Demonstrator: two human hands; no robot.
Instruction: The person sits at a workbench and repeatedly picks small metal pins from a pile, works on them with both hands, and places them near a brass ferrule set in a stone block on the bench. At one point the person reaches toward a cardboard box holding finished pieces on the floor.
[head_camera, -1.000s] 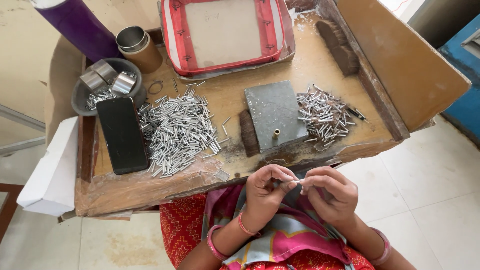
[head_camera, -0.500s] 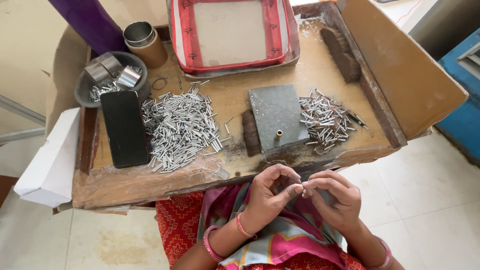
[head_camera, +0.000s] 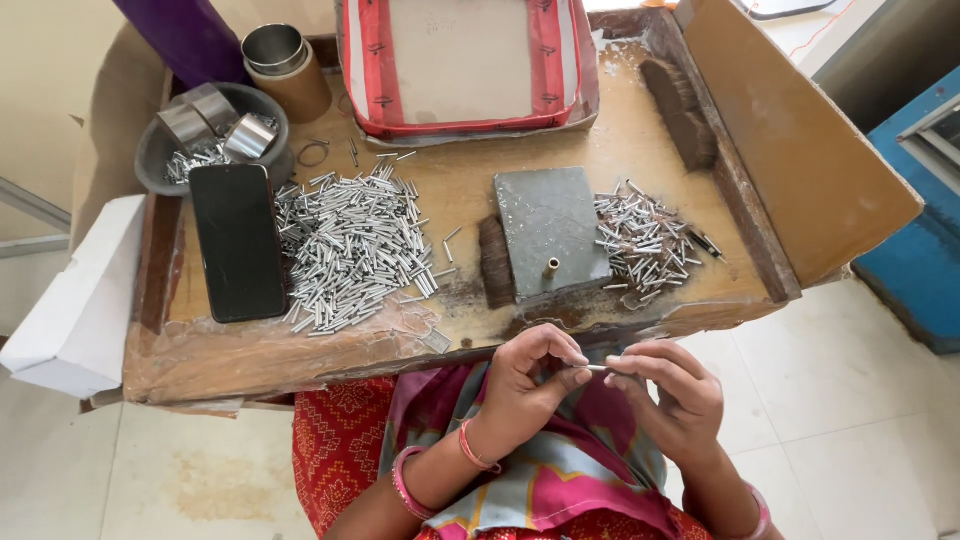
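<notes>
Left hand: the left hand (head_camera: 530, 385) hovered over the lap just below the tray's near edge, its fingertips pinched shut on one end of a thin metal tube (head_camera: 597, 369).
Right hand: the right hand (head_camera: 672, 395) met it from the other side, thumb and forefinger closed on the tube's other end.
Tube: it lay roughly level between the two pinches, off the tray, only a short silver stretch showing.
Change in the hands: half a second before, both hands sat in the same spot with fingertips together; the left fingers had since uncurled a little, so the tube showed more plainly.
Change in view: the camera had swung slightly, and the purple cylinder (head_camera: 180, 35) and the blue cabinet (head_camera: 915, 240) sat a bit differently in view.
Tray: the wooden tray (head_camera: 450, 190) kept its layout.
Large pile: the big heap of tubes (head_camera: 350, 245) lay beside the black phone (head_camera: 238, 242).
Small pile: the smaller heap (head_camera: 640, 240) lay right of the grey block (head_camera: 550, 235).
</notes>
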